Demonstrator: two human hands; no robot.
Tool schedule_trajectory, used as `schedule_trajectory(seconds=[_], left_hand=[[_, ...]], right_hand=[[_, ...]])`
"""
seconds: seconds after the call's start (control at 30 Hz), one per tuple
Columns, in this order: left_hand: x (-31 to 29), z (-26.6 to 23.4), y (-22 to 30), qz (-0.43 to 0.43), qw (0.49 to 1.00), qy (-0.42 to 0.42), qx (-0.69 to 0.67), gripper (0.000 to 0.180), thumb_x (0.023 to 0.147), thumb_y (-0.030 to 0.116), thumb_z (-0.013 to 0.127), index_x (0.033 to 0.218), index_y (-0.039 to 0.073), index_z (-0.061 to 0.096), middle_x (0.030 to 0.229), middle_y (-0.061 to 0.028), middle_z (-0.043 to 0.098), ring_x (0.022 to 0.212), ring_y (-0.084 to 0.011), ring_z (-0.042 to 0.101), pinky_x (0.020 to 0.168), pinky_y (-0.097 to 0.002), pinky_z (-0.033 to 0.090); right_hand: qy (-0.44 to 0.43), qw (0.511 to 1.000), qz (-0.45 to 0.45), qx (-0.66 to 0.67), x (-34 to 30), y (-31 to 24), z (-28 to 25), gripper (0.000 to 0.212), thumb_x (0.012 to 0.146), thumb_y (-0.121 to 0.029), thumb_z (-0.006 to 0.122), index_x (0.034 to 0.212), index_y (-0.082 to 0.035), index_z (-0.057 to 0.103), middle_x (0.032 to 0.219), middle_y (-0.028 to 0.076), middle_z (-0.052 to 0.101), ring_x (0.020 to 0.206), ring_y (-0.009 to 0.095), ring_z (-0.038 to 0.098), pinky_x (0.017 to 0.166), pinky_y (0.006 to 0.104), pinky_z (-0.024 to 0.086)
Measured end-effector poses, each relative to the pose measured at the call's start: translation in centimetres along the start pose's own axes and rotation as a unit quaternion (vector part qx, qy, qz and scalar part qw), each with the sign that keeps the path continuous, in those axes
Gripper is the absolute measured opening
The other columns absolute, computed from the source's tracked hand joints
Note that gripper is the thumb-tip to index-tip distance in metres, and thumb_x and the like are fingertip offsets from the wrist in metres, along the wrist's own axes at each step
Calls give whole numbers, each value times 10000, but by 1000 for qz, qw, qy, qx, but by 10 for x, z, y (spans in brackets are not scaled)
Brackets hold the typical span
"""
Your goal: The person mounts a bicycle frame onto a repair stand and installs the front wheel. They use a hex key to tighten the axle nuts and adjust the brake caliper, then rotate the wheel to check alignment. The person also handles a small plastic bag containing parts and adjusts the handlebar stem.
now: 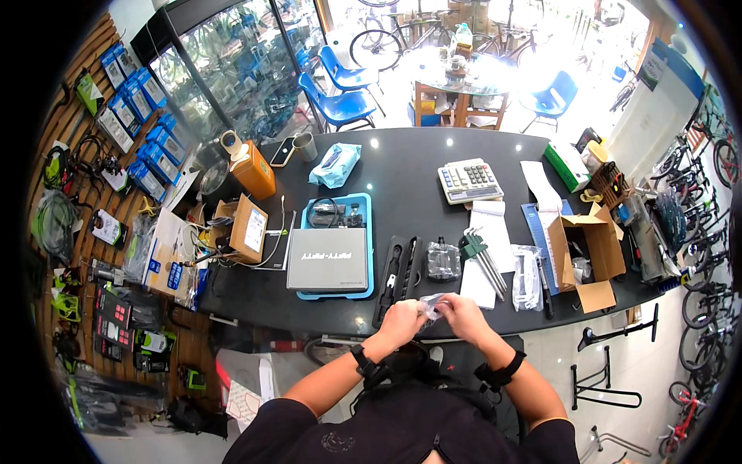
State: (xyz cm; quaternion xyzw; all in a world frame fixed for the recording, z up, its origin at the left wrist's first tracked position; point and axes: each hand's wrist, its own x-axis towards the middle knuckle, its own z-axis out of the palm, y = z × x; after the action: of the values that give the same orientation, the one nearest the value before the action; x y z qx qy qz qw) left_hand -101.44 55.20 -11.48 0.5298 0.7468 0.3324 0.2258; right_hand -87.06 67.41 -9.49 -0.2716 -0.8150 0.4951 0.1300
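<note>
One clear bag (pixel 430 303) | between left hand (pixel 403 320) and right hand (pixel 462 316) | pinched by both

at the near edge of the counter (pixel 410 166), the left hand (pixel 403 322) and right hand (pixel 465 319) hid much of some clear plastic (pixel 432 302), anything inside too small to tell; a grey box (pixel 327 267) covered part of a blue tray (pixel 370 241); glare blurred a glass table (pixel 462 80) beyond the far edge

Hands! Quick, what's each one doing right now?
Left hand: closed, pinching some crinkly clear plastic.
Right hand: closed, pinching the same plastic from the other side.
</note>
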Motion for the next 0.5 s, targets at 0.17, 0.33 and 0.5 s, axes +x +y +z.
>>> schedule_trajectory(seconds=[0.17,0.33,0.5], left_hand=[[2,-15,-3,10,998,67,-19,147,813,112,626,904,29,705,907,-194,675,866,-387,650,776,-452,528],[6,-36,-42,-91,968,175,-155,233,925,141,634,1044,-58,657,916,-101,684,828,-137,621,735,-298,505],[23,-38,-102,-141,932,179,-283,190,967,130,536,1076,-19,587,946,-73,637,864,-161,597,811,-311,481]], right_hand=[[-120,959,174,189,-1,-5,-24,261,983,-260,558,933,-51,706,615,-92,419,578,21,342,489,255,287],[-110,935,153,301,-3,-12,-50,277,1007,-304,536,978,-74,687,615,-83,519,490,17,339,445,207,258],[-52,927,130,347,-2,8,-48,186,997,-259,558,962,-100,648,708,-32,649,490,9,397,440,177,285]])
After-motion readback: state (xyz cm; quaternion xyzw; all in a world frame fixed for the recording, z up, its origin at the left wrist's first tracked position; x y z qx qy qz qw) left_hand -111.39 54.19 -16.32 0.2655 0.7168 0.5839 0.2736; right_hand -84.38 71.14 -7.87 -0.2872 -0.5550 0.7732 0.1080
